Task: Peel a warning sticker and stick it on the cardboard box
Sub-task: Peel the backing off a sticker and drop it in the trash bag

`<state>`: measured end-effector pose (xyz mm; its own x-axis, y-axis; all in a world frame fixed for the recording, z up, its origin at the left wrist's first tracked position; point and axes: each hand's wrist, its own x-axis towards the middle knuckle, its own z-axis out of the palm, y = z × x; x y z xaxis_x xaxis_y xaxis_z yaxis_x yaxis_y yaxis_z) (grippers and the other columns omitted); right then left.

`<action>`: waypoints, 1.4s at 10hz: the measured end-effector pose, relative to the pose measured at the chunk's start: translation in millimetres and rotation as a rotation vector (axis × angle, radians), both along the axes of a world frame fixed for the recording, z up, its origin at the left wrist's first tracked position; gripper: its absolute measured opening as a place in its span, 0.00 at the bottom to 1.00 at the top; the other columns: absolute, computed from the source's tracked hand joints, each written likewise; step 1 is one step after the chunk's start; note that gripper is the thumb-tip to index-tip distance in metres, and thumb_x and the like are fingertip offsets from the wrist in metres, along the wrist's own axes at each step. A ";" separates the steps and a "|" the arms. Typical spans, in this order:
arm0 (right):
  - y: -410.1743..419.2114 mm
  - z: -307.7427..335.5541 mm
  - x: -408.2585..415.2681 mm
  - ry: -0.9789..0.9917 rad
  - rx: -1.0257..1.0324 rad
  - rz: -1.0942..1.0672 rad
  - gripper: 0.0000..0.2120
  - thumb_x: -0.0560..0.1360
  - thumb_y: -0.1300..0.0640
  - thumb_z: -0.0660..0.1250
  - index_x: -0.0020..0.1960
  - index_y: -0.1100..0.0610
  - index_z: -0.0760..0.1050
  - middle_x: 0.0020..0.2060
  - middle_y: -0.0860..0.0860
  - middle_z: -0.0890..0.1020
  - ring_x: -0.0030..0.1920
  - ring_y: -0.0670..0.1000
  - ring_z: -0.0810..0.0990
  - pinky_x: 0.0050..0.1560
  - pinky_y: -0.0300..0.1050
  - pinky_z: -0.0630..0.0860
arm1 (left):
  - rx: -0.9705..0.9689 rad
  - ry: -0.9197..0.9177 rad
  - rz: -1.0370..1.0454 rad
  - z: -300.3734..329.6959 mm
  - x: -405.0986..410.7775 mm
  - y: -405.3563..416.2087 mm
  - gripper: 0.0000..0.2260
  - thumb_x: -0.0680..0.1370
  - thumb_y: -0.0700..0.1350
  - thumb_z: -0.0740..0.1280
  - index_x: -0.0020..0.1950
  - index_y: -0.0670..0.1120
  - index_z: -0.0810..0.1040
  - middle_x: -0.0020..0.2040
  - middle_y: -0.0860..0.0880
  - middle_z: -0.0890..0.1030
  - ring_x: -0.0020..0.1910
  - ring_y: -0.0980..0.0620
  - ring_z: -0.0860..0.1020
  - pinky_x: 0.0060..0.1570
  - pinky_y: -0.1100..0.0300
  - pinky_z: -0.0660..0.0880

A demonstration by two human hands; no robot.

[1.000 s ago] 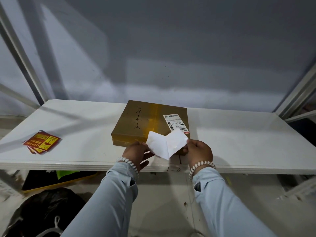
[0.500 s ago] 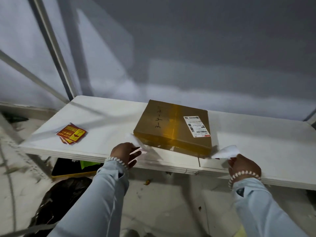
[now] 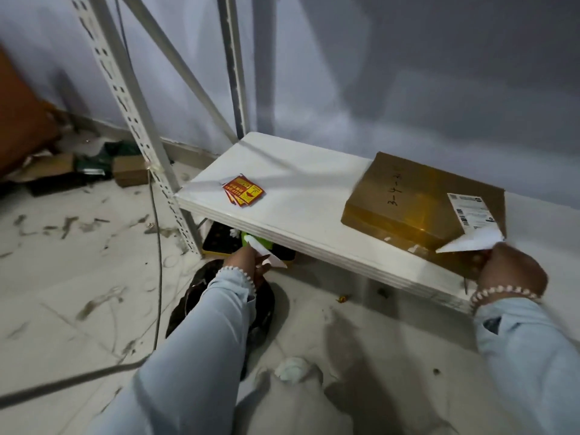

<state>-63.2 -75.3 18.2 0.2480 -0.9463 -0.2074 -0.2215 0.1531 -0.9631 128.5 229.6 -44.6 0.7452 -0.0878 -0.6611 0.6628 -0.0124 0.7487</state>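
Note:
A flat brown cardboard box (image 3: 417,199) with a white shipping label (image 3: 470,211) lies on the white shelf board (image 3: 301,196). My right hand (image 3: 508,266) is at the box's near right corner, shut on a white sheet (image 3: 467,244), the sticker seen from its white side. My left hand (image 3: 248,262) is lowered below the shelf's front edge, holding a strip of white backing paper (image 3: 270,257) above a black bag (image 3: 201,296). A small stack of red and yellow warning stickers (image 3: 244,193) lies at the shelf's left end.
A perforated metal upright (image 3: 138,130) and diagonal braces stand at the shelf's left. A cable (image 3: 157,246) hangs down to the dirty tiled floor. Small cardboard boxes (image 3: 128,169) and scraps lie by the wall. A black tray (image 3: 219,243) sits under the shelf.
The view has swung left and down. My left hand dropped from the shelf's front edge to below it with the backing strip. My right hand stays at the box's right corner with the white sheet.

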 end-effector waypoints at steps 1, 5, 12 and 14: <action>4.0 -28.6 31.7 0.025 0.069 0.069 0.19 0.68 0.37 0.65 0.41 0.54 0.76 0.38 0.56 0.82 0.34 0.54 0.81 0.37 0.52 0.81 | 0.021 0.031 0.016 -16.0 -5.0 26.0 0.09 0.78 0.39 0.57 0.53 0.41 0.75 0.52 0.42 0.80 0.32 0.50 0.74 0.34 0.60 0.70; 180.3 -30.3 116.6 0.048 0.060 0.583 0.08 0.74 0.59 0.67 0.36 0.55 0.79 0.30 0.50 0.81 0.26 0.46 0.77 0.37 0.43 0.76 | 0.141 0.093 0.074 -79.8 -3.7 98.1 0.18 0.78 0.38 0.60 0.67 0.35 0.72 0.67 0.36 0.75 0.62 0.40 0.78 0.33 0.67 0.69; 222.8 -90.2 139.3 0.111 0.216 0.608 0.08 0.74 0.61 0.65 0.37 0.54 0.79 0.33 0.51 0.82 0.27 0.49 0.77 0.39 0.47 0.75 | 0.831 -0.266 -0.090 -111.3 23.2 147.7 0.10 0.80 0.49 0.51 0.49 0.43 0.67 0.43 0.42 0.74 0.42 0.43 0.73 0.44 0.53 0.70; 222.5 -87.1 138.0 0.112 0.217 0.604 0.08 0.74 0.60 0.65 0.37 0.54 0.78 0.36 0.53 0.82 0.28 0.48 0.77 0.39 0.47 0.75 | 0.836 -0.269 -0.159 -108.1 -18.9 144.3 0.21 0.79 0.57 0.46 0.53 0.43 0.70 0.44 0.43 0.79 0.41 0.45 0.78 0.44 0.52 0.73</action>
